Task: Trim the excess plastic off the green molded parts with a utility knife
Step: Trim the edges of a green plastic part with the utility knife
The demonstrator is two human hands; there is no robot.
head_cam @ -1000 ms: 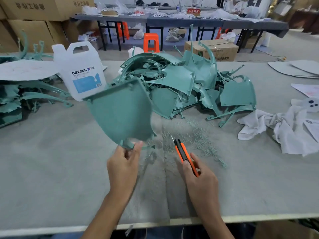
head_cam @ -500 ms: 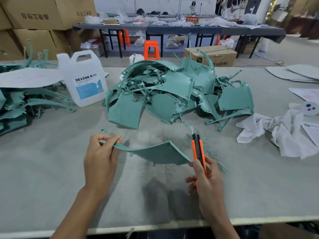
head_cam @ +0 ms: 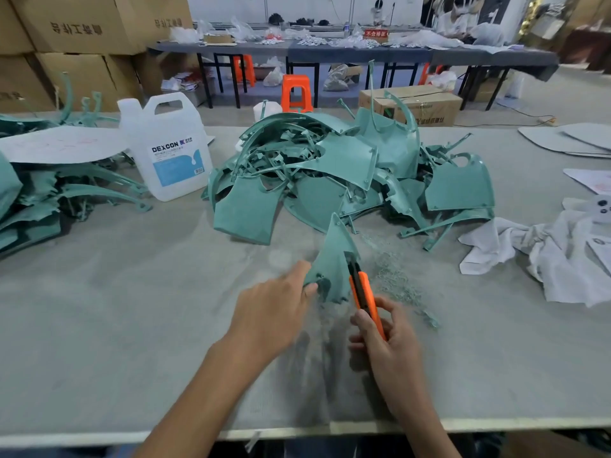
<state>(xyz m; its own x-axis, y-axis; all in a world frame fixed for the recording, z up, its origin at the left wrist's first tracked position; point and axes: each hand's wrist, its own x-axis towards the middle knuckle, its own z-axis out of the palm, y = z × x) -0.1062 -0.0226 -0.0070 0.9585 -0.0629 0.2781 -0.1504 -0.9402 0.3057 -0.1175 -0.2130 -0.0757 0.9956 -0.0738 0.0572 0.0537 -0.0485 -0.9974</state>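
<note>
Just in front of the big heap of green molded plastic parts (head_cam: 347,163), things have changed. Half a second ago the curved green plastic panel (head_cam: 334,256) lay nearly flat between the hands. Now it stands on edge, its pointed tip aimed at the heap. The left hand (head_cam: 274,312) has slid in from the left and pinches the panel's near lower corner between thumb and fingers. The right hand (head_cam: 390,345) is wrapped round the orange-and-black utility knife (head_cam: 363,292), as before. The knife's black nose now lies against the panel's right edge, and the blade itself is too small to make out.

Counting up: two hands, one knife, one panel in work, one main heap. A second pile of green parts (head_cam: 39,200) sits well left of the heap, with one white sheet (head_cam: 59,145) on top. One white plastic jug with a blue label (head_cam: 168,150) stands just left of the heap. One crumpled white cloth (head_cam: 545,259) lies to its right. A scatter of green shavings (head_cam: 393,276) lies in front of the heap, beside the knife.

All of it rests on a grey felt-covered worktable (head_cam: 115,309). Beyond the heap stand one closed cardboard box (head_cam: 426,105) and at least two orange plastic stools (head_cam: 296,92). Further back a long dark table (head_cam: 363,52) is cluttered with bags and small parts. Stacked brown cartons (head_cam: 82,34) rise beyond the heap to the left.
</note>
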